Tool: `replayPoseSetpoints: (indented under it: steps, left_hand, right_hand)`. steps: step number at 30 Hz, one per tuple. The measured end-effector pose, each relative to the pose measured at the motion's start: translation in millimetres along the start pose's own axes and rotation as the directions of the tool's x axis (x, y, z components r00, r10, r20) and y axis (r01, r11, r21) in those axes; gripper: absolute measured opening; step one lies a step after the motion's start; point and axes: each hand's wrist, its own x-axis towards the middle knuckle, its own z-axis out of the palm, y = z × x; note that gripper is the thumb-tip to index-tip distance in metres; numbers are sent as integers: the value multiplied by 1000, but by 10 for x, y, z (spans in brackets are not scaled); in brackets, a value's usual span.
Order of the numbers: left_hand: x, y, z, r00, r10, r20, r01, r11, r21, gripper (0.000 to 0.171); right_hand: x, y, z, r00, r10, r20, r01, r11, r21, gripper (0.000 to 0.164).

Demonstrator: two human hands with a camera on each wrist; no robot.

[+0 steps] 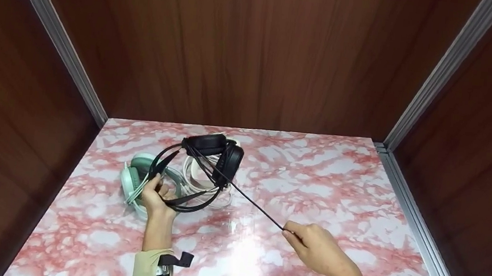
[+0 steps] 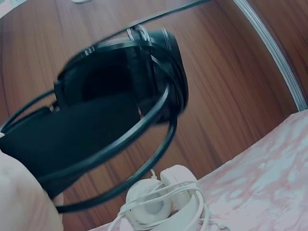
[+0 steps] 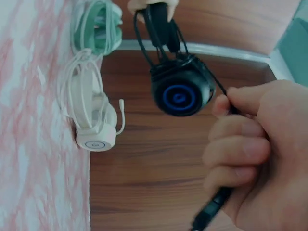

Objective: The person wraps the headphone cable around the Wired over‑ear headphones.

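Note:
My left hand [image 1: 159, 196] grips the headband of a pair of black headphones [image 1: 228, 163], holding it up over the table. In the right wrist view the earcup [image 3: 179, 96] shows a blue ring on its outer face. From the earcups a black cable [image 1: 257, 206] runs taut down to my right hand [image 1: 318, 251], whose fingers curl round it. The cable's plug end [image 3: 211, 211] sticks out below that fist. Strands of cable also pass across the earcups.
Green headphones [image 1: 131, 181] with a wrapped pale cord lie on the left of the marbled table [image 1: 315, 172]. Beside them are white headphones [image 3: 96, 115] with a small microphone and a coiled cord. Brown wooden panels [image 1: 255, 52] with metal edge strips enclose the back and sides.

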Motion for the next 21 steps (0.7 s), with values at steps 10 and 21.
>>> replayPoseSetpoints:
  steps: [10, 21]
  left_hand:
    - [-53, 95, 74, 917, -129, 377, 169, 983, -73, 42]
    - [-48, 188, 77, 791, -189, 582, 328, 934, -143, 33]
  right_hand:
    - [-18, 304, 36, 979, -16, 205, -91, 861, 500, 32]
    - [-45, 721, 64, 957, 91, 274, -235, 798, 556, 38]
